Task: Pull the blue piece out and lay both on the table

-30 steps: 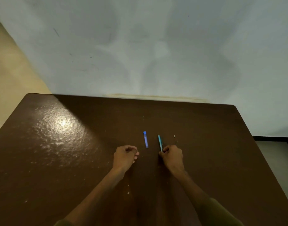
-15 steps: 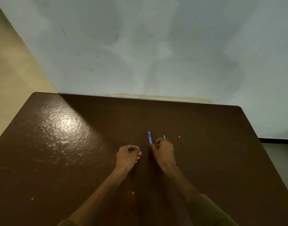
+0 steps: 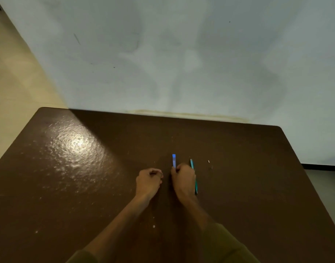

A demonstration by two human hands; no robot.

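From the head view, a person sits at a dark brown shiny desk (image 3: 72, 186) that stands against a pale grey wall (image 3: 182, 54).

The right hand (image 3: 182, 180) has its fingers curled down around the near end of a small flat blue stick (image 3: 174, 160). The far end of the stick pokes out past the fingertips and lies on the desk. It looks like the hand pinches the stick, but the grip itself is hidden under the fingers.

A thin teal pen (image 3: 193, 175) lies on the desk just beside the right hand, on its outer side. It runs along the edge of the hand, and I cannot tell if the two touch.

The left hand (image 3: 148, 180) rests on the desk in a loose fist. It holds nothing and sits a little apart from the right hand.

A tiny white bit (image 3: 208, 161) lies on the desk to the right of the pen.

A second ago the right hand was curled at the near end of the teal pen, and the blue stick lay alone between the two hands. Now the right hand has slid to the left, let the pen lie, and come down on the blue stick. So the work in hand has moved from the pen to the stick. The left hand has stayed where it was.
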